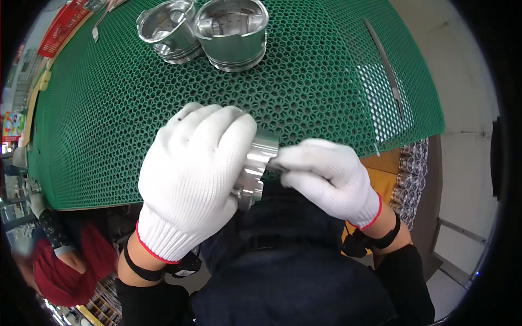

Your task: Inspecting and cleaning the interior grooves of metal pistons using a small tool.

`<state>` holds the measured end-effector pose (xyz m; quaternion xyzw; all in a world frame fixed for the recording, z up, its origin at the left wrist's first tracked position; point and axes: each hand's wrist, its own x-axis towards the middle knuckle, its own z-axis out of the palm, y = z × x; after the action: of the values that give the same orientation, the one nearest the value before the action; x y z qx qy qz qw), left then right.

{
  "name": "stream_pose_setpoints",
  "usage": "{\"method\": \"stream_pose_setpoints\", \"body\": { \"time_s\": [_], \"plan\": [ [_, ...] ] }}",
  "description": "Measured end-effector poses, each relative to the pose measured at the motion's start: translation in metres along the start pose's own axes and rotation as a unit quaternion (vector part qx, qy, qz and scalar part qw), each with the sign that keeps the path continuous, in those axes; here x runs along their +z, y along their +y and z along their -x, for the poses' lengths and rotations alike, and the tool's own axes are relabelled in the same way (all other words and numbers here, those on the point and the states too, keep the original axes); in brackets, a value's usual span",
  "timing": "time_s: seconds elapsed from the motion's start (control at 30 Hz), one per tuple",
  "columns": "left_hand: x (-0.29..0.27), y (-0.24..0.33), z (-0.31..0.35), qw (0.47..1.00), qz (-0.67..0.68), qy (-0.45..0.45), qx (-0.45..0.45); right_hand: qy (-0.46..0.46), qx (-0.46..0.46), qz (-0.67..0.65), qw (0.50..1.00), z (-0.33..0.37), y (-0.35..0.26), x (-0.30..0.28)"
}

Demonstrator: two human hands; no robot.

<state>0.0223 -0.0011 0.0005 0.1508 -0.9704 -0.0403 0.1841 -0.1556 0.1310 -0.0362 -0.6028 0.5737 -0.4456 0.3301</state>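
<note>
Green and honeycomb-holed on top, the counter (98, 130) carries two shiny silver cylindrical metal pistons (232, 51) beyond the hands. Near its close edge, the white-knit-gloved left hand (190, 163) has its fingers wrapped around another silver metal piston (263, 149). At that piston's right side, the white-gloved right hand (329, 174) pinches a small dark piece (275, 165), too blurred to identify.

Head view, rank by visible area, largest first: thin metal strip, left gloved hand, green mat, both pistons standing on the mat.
1. Green mat
2. Left gloved hand
3. Right piston and left piston: look close, nearness differs unclearly, so unranked
4. Thin metal strip
</note>
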Motion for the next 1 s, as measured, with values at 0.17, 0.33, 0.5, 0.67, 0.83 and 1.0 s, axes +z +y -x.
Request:
{"method": "stream_pose_setpoints", "body": {
  "time_s": [0.17,0.33,0.5,0.67,0.83,1.0],
  "plan": [
    [0.002,0.000,-0.013,1.000,-0.006,0.008,0.008,0.032,-0.030,0.017,0.999,-0.004,0.007,0.003],
    [-0.002,-0.009,-0.043,0.983,0.003,-0.152,-0.098,-0.001,-0.110,0.154,0.982,-0.007,0.004,-0.001],
    [-0.003,-0.025,-0.072,0.963,-0.023,-0.258,-0.081,-0.047,-0.171,0.327,0.928,-0.007,0.000,-0.012],
    [-0.009,-0.025,-0.068,0.955,0.013,-0.277,-0.106,-0.173,-0.114,0.371,0.905,-0.011,-0.015,-0.021],
    [0.023,-0.061,0.017,0.923,0.314,0.181,-0.132,-0.143,0.005,0.134,0.981,0.011,0.001,-0.034],
    [0.053,-0.002,0.085,0.788,0.472,0.337,-0.206,-0.112,0.043,-0.004,0.993,0.005,-0.002,-0.013]
  ]
}}
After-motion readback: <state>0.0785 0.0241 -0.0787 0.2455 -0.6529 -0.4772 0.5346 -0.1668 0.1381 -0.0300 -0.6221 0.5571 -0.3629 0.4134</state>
